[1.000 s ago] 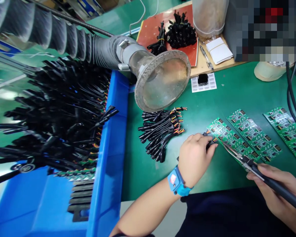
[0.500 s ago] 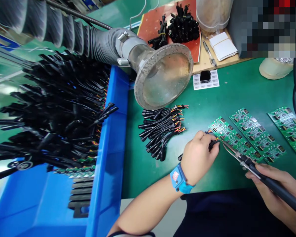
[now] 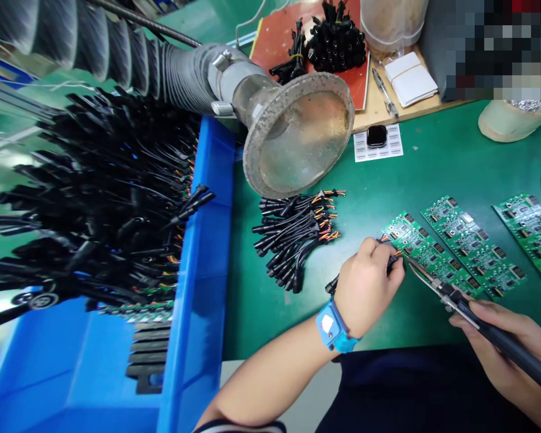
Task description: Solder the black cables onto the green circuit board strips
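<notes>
My left hand, with a blue wrist strap, pinches a black cable whose thin coloured wires meet the edge of a green circuit board. In my right hand is a soldering iron with a metal tube alongside its shaft. The iron's tip reaches the wire ends at the board's left edge; whether it touches them I cannot make out. Left of my hands lies a fanned pile of black cables, their coloured wire ends pointing right. Fingers hide most of the held cable.
More circuit boards lie to the right. A fume hood on a grey hose hangs over the table. At left, a blue bin holds many black cables. Behind are a label sheet, a pen and white cards.
The view has shifted slightly. My left hand and wrist have turned a little and moved slightly right, still holding the cable. The soldering iron stays almost in place at the board's edge.
</notes>
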Demonstrator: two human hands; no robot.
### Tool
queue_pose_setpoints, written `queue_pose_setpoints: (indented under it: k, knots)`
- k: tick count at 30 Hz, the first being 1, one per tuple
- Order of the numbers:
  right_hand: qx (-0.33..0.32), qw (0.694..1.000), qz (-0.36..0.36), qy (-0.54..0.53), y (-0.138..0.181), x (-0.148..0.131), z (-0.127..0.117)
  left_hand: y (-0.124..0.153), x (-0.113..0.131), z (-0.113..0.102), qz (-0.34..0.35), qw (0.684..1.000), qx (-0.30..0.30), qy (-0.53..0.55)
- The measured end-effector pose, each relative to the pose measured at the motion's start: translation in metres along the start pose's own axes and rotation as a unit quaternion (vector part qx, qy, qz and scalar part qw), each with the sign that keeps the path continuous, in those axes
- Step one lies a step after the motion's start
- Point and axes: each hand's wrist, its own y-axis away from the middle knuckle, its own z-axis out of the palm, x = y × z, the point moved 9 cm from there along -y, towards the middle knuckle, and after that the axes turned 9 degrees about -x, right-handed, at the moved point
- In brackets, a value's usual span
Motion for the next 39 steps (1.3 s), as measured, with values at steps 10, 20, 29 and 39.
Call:
queue_pose_setpoints:
  k: [10, 20, 29, 39]
  knots:
    - [0.016, 0.999, 0.038, -0.019, -0.002, 0.000, -0.004, -0.001, 0.004, 0.001, -0.012, 0.999, -0.013, -0.048]
    - [0.047, 0.994, 0.033, -0.088, -0.003, 0.000, -0.007, -0.001, 0.007, 0.004, -0.013, 0.996, -0.036, -0.078]
    - [0.025, 0.999, 0.025, -0.027, 0.000, 0.001, -0.005, 0.002, 0.005, 0.005, 0.009, 0.998, -0.051, -0.020]
    - [0.001, 1.000, 0.021, -0.012, -0.005, -0.001, 0.001, 0.005, 0.005, 0.009, 0.004, 0.997, -0.065, -0.048]
